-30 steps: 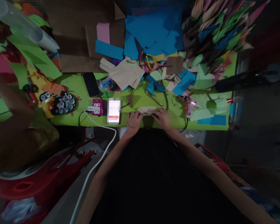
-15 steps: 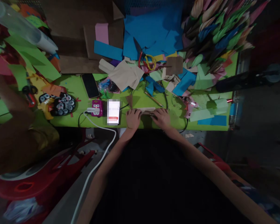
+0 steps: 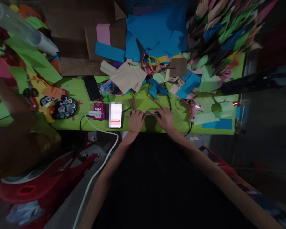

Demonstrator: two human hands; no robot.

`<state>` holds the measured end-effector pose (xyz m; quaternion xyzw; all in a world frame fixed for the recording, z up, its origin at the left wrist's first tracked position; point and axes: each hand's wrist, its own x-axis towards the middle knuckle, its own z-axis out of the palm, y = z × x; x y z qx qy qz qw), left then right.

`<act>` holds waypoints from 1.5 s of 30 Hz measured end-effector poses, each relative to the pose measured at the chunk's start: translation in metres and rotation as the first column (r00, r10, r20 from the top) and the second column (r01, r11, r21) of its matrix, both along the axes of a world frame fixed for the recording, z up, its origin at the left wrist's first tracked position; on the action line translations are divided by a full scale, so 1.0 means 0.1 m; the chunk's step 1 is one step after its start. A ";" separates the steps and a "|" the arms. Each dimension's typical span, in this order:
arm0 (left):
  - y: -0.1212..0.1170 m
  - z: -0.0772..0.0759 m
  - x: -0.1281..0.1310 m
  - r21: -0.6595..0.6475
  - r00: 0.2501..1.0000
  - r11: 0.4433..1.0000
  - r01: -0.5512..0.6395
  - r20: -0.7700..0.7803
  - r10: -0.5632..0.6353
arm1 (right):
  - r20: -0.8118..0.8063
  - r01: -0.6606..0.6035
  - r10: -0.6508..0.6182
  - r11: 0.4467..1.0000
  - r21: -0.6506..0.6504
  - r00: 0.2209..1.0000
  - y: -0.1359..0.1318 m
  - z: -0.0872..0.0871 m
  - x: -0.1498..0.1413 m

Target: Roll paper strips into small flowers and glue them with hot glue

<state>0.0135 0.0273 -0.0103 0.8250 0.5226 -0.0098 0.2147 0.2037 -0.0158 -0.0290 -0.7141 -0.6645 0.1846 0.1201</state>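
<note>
Both hands grip one narrow strip of beige paper (image 3: 151, 113) near the front edge of the green table (image 3: 152, 126). My left hand (image 3: 136, 120) is closed on its left end, and my right hand (image 3: 165, 119) on its right end. The strip looks folded or rolled, but the fingers hide much of it. Just beyond my left hand lies a small brown paper piece (image 3: 131, 102). A pencil-like stick (image 3: 156, 100) lies beyond the strip. To the right rests a pink glue gun (image 3: 193, 114).
Left of my hands are a lit phone (image 3: 115, 115), a magenta power adapter (image 3: 99, 111) and a dark phone (image 3: 92, 88). Scissors (image 3: 143, 52) lie on blue sheets (image 3: 157, 31) behind. Paper flowers (image 3: 219, 35) pile up back right. Another person's arm (image 3: 16, 108) reaches in at left.
Both hands stay in nearly the same spot on the paper strip. Less of the strip's pale flat part shows beyond the fingers now, and its near edge looks slightly bowed.
</note>
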 end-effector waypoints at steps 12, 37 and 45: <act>0.07 0.07 0.06 0.017 0.999 0.999 -0.045 0.010 0.045 | -0.002 -0.099 0.099 0.995 -0.027 0.995 0.03 0.03 0.07; -0.06 0.01 -0.02 -0.024 0.997 0.997 0.070 0.016 -0.069 | -0.372 0.083 -0.103 0.994 -0.067 0.923 0.13 0.12 -0.02; -0.17 0.05 0.05 -0.011 0.988 0.997 -0.073 0.135 0.074 | -0.824 0.202 -0.358 0.933 -0.298 0.439 0.12 0.17 -0.12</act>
